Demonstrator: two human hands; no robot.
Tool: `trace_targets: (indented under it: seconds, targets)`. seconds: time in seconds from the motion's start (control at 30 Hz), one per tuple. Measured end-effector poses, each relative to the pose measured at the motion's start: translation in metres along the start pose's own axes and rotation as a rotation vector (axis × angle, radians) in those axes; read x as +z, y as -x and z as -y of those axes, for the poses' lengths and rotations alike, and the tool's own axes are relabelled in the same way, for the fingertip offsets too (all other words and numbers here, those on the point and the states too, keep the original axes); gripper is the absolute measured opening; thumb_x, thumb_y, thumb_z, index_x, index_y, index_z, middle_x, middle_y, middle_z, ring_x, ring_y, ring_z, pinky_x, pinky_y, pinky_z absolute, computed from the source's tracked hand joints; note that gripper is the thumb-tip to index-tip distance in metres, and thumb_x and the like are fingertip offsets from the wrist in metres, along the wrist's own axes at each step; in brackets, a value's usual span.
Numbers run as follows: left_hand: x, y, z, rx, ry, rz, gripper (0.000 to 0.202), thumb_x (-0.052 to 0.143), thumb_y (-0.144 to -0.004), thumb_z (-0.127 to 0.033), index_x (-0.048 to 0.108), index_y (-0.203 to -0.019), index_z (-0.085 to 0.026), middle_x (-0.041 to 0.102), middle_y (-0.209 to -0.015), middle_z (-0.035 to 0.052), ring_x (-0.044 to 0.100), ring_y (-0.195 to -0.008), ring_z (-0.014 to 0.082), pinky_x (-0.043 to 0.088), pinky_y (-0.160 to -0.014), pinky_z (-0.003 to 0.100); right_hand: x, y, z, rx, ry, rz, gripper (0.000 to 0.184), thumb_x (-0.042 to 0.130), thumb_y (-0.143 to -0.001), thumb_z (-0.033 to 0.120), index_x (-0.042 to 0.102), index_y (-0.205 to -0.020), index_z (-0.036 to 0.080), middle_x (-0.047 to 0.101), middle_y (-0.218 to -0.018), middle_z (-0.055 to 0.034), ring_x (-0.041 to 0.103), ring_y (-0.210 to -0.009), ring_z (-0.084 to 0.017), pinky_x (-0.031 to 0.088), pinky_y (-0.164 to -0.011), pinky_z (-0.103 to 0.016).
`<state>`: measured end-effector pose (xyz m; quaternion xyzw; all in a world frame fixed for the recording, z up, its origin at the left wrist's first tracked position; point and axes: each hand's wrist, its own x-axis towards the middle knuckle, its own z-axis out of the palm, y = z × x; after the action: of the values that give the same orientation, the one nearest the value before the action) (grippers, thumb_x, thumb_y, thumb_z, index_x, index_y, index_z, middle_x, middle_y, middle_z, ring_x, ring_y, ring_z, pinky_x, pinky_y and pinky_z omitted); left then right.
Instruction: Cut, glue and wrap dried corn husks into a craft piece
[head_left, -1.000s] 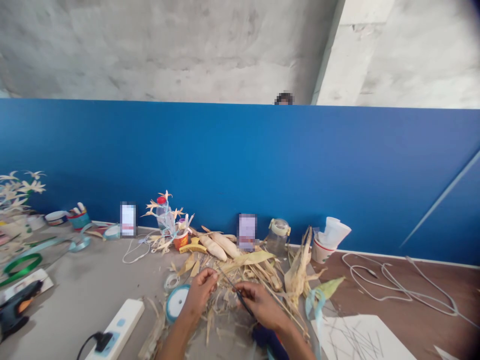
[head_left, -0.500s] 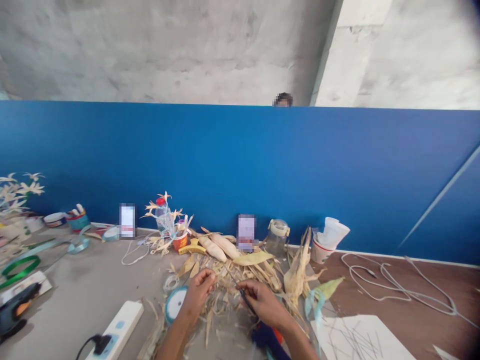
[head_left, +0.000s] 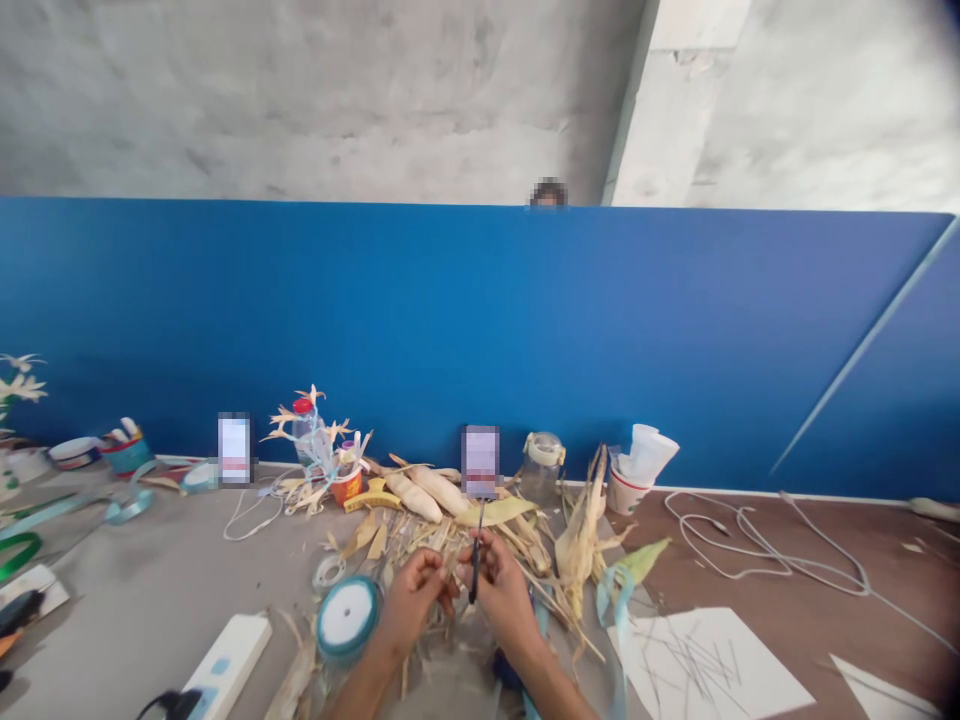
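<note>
My left hand (head_left: 420, 590) is closed in a pinch over the husk scraps, and whatever lies between its fingertips is too small to make out. Close beside it, my right hand (head_left: 499, 580) grips a slim dark pointed tool (head_left: 474, 572), its thin tip pointing up and away; whether it is scissors or tweezers I cannot tell. Beneath and beyond both hands spread dried corn husks (head_left: 517, 515) and shredded strips. A blue-rimmed ribbon spool (head_left: 348, 618) lies left of my left hand. Below my right wrist sits a dark blue object (head_left: 508, 668), partly hidden by the arm.
A power strip (head_left: 229, 665) lies at front left. Husk flowers (head_left: 311, 450), a phone (head_left: 480, 462), a glass jar (head_left: 543, 465) and a paper cup (head_left: 628, 490) line the blue partition (head_left: 450, 320). Thin wires rest on white paper (head_left: 705, 665) at right; a white cable (head_left: 787, 560) loops behind.
My view has swung slightly to the right. The tool has turned from slanting leftward to nearly upright, and my two hands have come closer together.
</note>
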<state>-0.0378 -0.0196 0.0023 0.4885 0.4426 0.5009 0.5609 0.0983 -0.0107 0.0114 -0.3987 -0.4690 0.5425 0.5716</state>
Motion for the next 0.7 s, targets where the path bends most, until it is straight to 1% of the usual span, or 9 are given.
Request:
trace_targets:
  seconds: [0.07,0.13,0.23,0.33,0.43,0.5,0.57,0.63,0.7]
  targets:
    - [0.004,0.003,-0.002,-0.011,-0.019,0.044,0.041,0.068,-0.067,-0.058,0.052,-0.069,-0.021,0.064,-0.06,0.0009,0.056,-0.048,0.0157,0.043,-0.053,0.029,0.001,0.001,0.0,0.0,0.002,-0.044,0.04,0.069,-0.06,0.029,0.055,-0.097,0.019,0.061,-0.066,0.0018,0.056,-0.055,-0.015,0.046,-0.052,-0.026]
    - [0.006,0.005,-0.004,0.003,-0.046,0.074,0.039,0.066,-0.07,-0.057,0.054,-0.069,-0.021,0.064,-0.062,0.0008,0.057,-0.051,0.0156,0.044,-0.056,0.029,0.002,0.002,0.001,0.0,0.012,-0.046,0.038,0.068,-0.061,0.029,0.056,-0.095,0.018,0.061,-0.061,0.0026,0.057,-0.053,-0.016,0.046,-0.05,-0.026]
    - [0.003,0.005,-0.006,0.04,-0.089,0.069,0.038,0.066,-0.072,-0.056,0.054,-0.068,-0.02,0.061,-0.059,-0.0005,0.057,-0.055,0.0159,0.043,-0.059,0.029,0.001,0.003,0.003,-0.012,0.023,-0.033,0.037,0.07,-0.061,0.029,0.058,-0.093,0.017,0.066,-0.063,0.0,0.063,-0.058,-0.019,0.05,-0.055,-0.028]
    - [-0.004,0.002,-0.005,0.076,-0.086,0.023,0.038,0.065,-0.073,-0.056,0.055,-0.068,-0.019,0.058,-0.056,-0.0015,0.055,-0.056,0.0154,0.041,-0.061,0.028,-0.001,0.002,0.005,-0.049,0.066,-0.024,0.036,0.071,-0.06,0.029,0.059,-0.092,0.017,0.069,-0.068,-0.0019,0.066,-0.063,-0.021,0.053,-0.063,-0.031]
    - [-0.013,-0.001,-0.003,0.098,-0.038,-0.098,0.038,0.069,-0.07,-0.053,0.056,-0.065,-0.018,0.055,-0.056,-0.0028,0.05,-0.053,0.0122,0.039,-0.058,0.025,-0.007,-0.002,0.005,-0.065,0.115,-0.026,0.035,0.07,-0.062,0.029,0.06,-0.093,0.018,0.068,-0.067,-0.0016,0.066,-0.063,-0.022,0.054,-0.065,-0.033]
    - [-0.017,-0.003,-0.001,0.08,0.009,-0.164,0.037,0.071,-0.068,-0.051,0.057,-0.066,-0.017,0.054,-0.057,-0.0032,0.047,-0.052,0.0104,0.036,-0.055,0.024,-0.012,-0.006,0.002,-0.084,0.161,-0.065,0.033,0.068,-0.063,0.028,0.061,-0.092,0.018,0.069,-0.07,-0.0027,0.066,-0.066,-0.023,0.053,-0.067,-0.034]
    - [-0.019,-0.004,-0.001,0.043,0.04,-0.177,0.037,0.073,-0.066,-0.051,0.061,-0.072,-0.016,0.055,-0.058,-0.003,0.046,-0.05,0.0097,0.035,-0.053,0.023,-0.016,-0.01,-0.003,-0.103,0.199,-0.129,0.033,0.068,-0.063,0.027,0.062,-0.093,0.017,0.07,-0.076,-0.0051,0.066,-0.071,-0.024,0.053,-0.07,-0.034]
    - [-0.019,-0.004,-0.001,0.02,0.037,-0.157,0.039,0.074,-0.064,-0.051,0.063,-0.075,-0.015,0.056,-0.058,-0.0027,0.047,-0.05,0.0099,0.035,-0.053,0.023,-0.018,-0.013,-0.008,-0.112,0.197,-0.181,0.037,0.068,-0.062,0.027,0.061,-0.097,0.016,0.071,-0.084,-0.0077,0.067,-0.076,-0.024,0.053,-0.07,-0.034]
    - [-0.017,-0.004,-0.001,0.015,0.002,-0.127,0.04,0.074,-0.062,-0.052,0.064,-0.074,-0.015,0.055,-0.057,-0.0027,0.047,-0.049,0.0102,0.036,-0.052,0.024,-0.018,-0.014,-0.009,-0.118,0.152,-0.19,0.04,0.069,-0.063,0.029,0.06,-0.099,0.015,0.071,-0.086,-0.0088,0.066,-0.075,-0.023,0.052,-0.067,-0.032]
